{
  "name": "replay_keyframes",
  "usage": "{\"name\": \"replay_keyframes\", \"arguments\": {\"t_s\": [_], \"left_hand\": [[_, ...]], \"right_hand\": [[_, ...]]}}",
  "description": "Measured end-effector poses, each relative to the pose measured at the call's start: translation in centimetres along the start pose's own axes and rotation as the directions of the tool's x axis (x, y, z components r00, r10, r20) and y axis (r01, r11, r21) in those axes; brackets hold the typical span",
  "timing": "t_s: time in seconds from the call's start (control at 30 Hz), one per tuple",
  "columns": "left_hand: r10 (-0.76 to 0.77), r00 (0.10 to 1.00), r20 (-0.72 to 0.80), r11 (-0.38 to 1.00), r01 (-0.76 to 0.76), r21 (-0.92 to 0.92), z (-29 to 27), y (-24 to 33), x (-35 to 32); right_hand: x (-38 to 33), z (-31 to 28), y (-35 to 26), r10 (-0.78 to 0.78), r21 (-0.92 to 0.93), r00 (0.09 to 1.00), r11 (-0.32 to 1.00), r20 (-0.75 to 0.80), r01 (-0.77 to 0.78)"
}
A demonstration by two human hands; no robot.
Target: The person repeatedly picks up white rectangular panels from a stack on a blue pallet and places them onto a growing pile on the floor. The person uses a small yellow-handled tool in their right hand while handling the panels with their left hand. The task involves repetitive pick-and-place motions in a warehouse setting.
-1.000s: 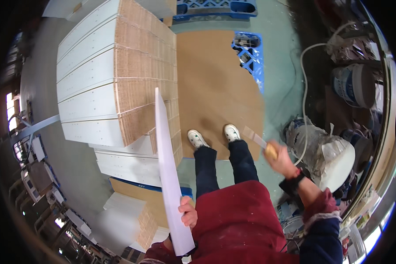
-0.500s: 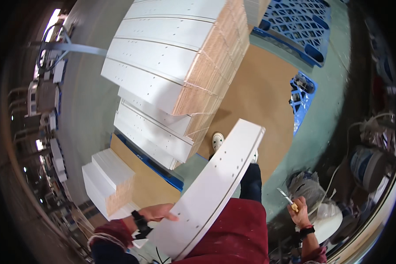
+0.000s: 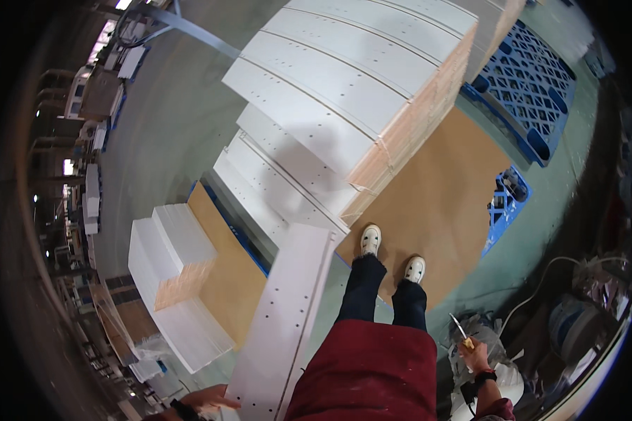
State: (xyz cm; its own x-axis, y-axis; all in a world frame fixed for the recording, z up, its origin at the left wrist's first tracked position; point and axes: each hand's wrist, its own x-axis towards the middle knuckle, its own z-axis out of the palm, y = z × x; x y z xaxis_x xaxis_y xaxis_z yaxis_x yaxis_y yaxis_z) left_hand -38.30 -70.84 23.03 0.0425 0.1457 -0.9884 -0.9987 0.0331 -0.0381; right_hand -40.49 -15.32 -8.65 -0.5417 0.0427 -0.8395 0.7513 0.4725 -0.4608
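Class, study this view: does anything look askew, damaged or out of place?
Nothing looks damaged or spilled. The white panel under the left hand lies skewed to the neat panel stacks; the right hand holds a small blade.

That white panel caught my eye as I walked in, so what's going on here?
A person in a red apron stands on a brown board, looking down. The left hand steadies the near end of a long white drilled panel, which lies flat and points toward the stacks of white panels ahead. The right hand holds a small yellow-handled blade out to the side, above some crumpled plastic wrap. A blue pallet lies beyond.
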Motion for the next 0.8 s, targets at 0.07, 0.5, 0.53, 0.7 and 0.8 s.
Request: {"name": "replay_keyframes", "arguments": {"t_s": [0.07,0.5,0.53,0.7,0.8], "left_hand": [[0.127,0.986,-0.105,0.99,-0.133,-0.051,-0.2,-0.7,0.0],[0.646,0.621,-0.443,0.416,-0.774,-0.477,-9.6,16.4,26.4],[0.646,0.639,-0.419,0.4,-0.75,-0.527,-10.0,17.2,28.1],[0.61,0.707,-0.356,0.38,-0.656,-0.652,-11.7,17.7,35.2],[0.591,0.747,-0.306,0.401,-0.601,-0.692,-11.4,18.9,37.3]], "right_hand": [[1.7,1.3,-0.2,-0.092,-0.141,0.996,0.986,-0.011,0.089],[4.0,1.7,-10.9,-0.097,-0.165,0.995,0.982,-0.014,0.093],[4.2,1.8,-9.7,-0.144,-0.178,0.989,0.974,-0.017,0.139],[4.1,3.1,-9.1,-0.132,-0.359,0.991,0.926,-0.025,0.114],[3.7,4.6,-11.3,-0.128,-0.365,0.992,0.924,-0.016,0.114]]}}
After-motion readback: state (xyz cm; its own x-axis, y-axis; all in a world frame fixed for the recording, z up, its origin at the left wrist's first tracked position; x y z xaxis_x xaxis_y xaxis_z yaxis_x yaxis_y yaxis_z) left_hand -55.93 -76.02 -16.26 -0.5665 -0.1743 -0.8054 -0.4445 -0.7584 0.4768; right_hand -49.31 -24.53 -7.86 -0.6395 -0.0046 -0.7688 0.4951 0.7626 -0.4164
